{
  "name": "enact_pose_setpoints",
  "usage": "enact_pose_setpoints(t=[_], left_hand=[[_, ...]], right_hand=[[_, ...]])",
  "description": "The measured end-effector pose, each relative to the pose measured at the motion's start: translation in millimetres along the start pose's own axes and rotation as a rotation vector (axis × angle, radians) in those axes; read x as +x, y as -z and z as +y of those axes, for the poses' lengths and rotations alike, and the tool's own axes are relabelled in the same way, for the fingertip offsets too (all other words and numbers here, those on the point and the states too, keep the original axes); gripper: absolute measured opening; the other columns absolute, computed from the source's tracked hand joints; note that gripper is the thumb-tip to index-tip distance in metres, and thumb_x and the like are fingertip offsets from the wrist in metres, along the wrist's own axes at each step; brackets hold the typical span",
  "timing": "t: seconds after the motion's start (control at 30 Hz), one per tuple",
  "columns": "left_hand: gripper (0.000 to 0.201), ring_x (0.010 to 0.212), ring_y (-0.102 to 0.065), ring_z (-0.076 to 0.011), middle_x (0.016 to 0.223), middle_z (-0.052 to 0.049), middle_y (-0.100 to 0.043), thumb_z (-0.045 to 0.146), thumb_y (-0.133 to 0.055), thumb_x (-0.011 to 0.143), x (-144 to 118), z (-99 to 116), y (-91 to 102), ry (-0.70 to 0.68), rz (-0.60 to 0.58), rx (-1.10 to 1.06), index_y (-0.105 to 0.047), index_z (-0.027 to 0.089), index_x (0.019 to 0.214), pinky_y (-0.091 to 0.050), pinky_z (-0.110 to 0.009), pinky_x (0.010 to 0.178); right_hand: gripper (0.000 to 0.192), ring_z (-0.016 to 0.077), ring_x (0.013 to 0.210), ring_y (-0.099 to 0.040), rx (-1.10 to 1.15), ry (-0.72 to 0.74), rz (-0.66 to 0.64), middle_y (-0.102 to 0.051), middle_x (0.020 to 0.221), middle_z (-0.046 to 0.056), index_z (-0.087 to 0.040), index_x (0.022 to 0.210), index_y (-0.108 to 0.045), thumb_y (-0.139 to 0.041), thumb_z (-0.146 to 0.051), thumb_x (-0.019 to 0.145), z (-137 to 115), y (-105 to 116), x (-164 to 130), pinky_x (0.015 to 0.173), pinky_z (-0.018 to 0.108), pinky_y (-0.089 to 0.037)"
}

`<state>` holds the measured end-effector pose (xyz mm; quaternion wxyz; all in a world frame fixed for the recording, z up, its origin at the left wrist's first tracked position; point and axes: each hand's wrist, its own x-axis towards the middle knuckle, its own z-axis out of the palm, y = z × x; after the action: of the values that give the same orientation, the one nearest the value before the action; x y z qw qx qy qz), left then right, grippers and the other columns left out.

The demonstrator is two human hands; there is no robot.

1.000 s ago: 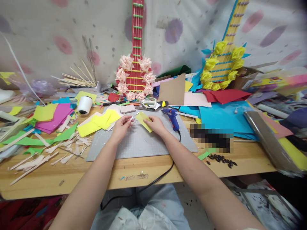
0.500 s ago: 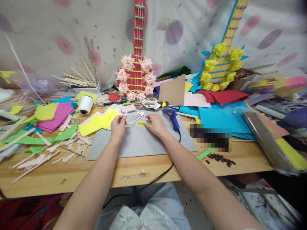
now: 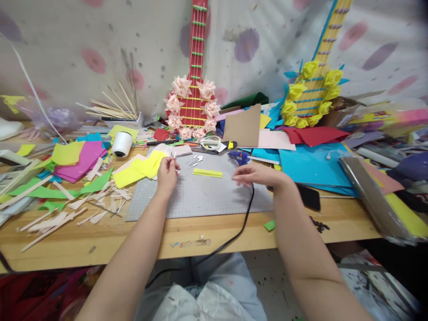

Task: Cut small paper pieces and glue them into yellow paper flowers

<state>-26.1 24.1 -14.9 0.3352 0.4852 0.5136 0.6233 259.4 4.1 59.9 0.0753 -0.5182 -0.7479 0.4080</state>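
The left hand (image 3: 167, 174) is held closed over the grey gridded cutting mat (image 3: 200, 198), its fingertips pinched on a thin white sliver (image 3: 175, 157), while the right hand (image 3: 256, 174) is stretched out flat with fingers open just above the mat's right part, close to the blue hot-glue gun (image 3: 239, 156) and the black cord (image 3: 245, 209) that runs from it over the edge of the wooden table (image 3: 100, 236); nothing is gripped by it. Between the two hands a narrow folded strip of yellow paper (image 3: 207, 173) is left lying free on the mat, touched by neither hand. As a judgement, the step would be done best if the sliver were kept lightly pinched so that it is not bent, and if the glue gun were taken by its handle, with the cord kept off the strip and the nozzle kept away from the loose paper. Just beyond the strip, a scatter of small white scraps (image 3: 193, 160) is seen, then a pair of scissors with pale handles (image 3: 207, 142), and farther back a red paper guitar ringed with pink paper flowers (image 3: 191, 107). The right hand is blurred, so it cannot be told whether the mat is touched by it. What the sliver is made of cannot be made out at this size, and the gun's lower half is hidden behind the right hand.
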Motion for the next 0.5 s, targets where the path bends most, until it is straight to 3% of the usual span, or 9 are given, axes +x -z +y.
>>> enact_pose_setpoints(t=[0.07, 0.13, 0.2, 0.3, 0.4, 0.5], left_hand=[[0.012, 0.051, -0.051, -0.0089, 0.066, 0.002, -0.052, 0.029, -0.048, 0.078, -2, 1, -2.6, 0.037, -0.048, -0.049, -0.048, 0.019, 0.084, -0.036, -0.019, 0.040], [0.013, 0.048, -0.050, -0.0080, 0.066, 0.002, -0.053, 0.029, -0.049, 0.076, -5, 2, -5.2, 0.063, -0.094, -0.053, -0.049, 0.019, 0.084, -0.034, -0.018, 0.037], [0.014, 0.046, -0.050, -0.0076, 0.065, 0.002, -0.054, 0.029, -0.051, 0.075, -8, 1, -7.4, 0.094, -0.134, -0.037, -0.050, 0.018, 0.084, -0.034, -0.017, 0.035], [0.015, 0.045, -0.051, -0.0069, 0.064, 0.002, -0.055, 0.027, -0.054, 0.073, -12, -1, -8.8, 0.143, -0.185, -0.005, -0.051, 0.017, 0.083, -0.037, -0.016, 0.036], [0.014, 0.046, -0.053, -0.0069, 0.062, 0.003, -0.056, 0.025, -0.054, 0.072, -12, -5, -8.3, 0.177, -0.223, 0.050, -0.051, 0.016, 0.082, -0.040, -0.016, 0.038], [0.011, 0.046, -0.055, -0.0078, 0.062, 0.002, -0.057, 0.021, -0.051, 0.073, -12, -6, -8.1, 0.216, -0.248, 0.108, -0.050, 0.015, 0.081, -0.043, -0.017, 0.040]], right_hand=[[0.041, 0.0109, 0.053, -0.050, -0.131, -0.204, 0.106, -0.060, 0.062, 0.004, -0.018, 0.069, -0.061, -0.052, -0.058, 0.070, 18, 12, -10, 0.050, 0.025, -0.037], [0.043, 0.0121, 0.052, -0.049, -0.247, -0.331, 0.333, -0.059, 0.062, 0.004, -0.018, 0.070, -0.060, -0.058, -0.060, 0.065, 33, 17, -8, 0.050, 0.026, -0.036], [0.044, 0.0145, 0.055, -0.052, -0.234, -0.318, 0.430, -0.060, 0.065, 0.005, -0.018, 0.077, -0.061, -0.063, -0.058, 0.061, 41, 12, 2, 0.052, 0.028, -0.038], [0.041, 0.0186, 0.067, -0.057, -0.145, -0.184, 0.493, -0.063, 0.073, 0.006, -0.017, 0.082, -0.063, -0.061, -0.055, 0.065, 42, -5, 24, 0.060, 0.029, -0.042], [0.039, 0.0225, 0.077, -0.059, -0.039, -0.226, 0.723, -0.064, 0.080, 0.008, -0.016, 0.085, -0.064, -0.059, -0.050, 0.068, 40, -23, 41, 0.068, 0.033, -0.043], [0.044, 0.0199, 0.070, -0.060, 0.242, -0.217, 0.902, -0.065, 0.077, 0.009, -0.014, 0.086, -0.064, -0.058, -0.053, 0.066, 38, -29, 49, 0.062, 0.031, -0.045]])
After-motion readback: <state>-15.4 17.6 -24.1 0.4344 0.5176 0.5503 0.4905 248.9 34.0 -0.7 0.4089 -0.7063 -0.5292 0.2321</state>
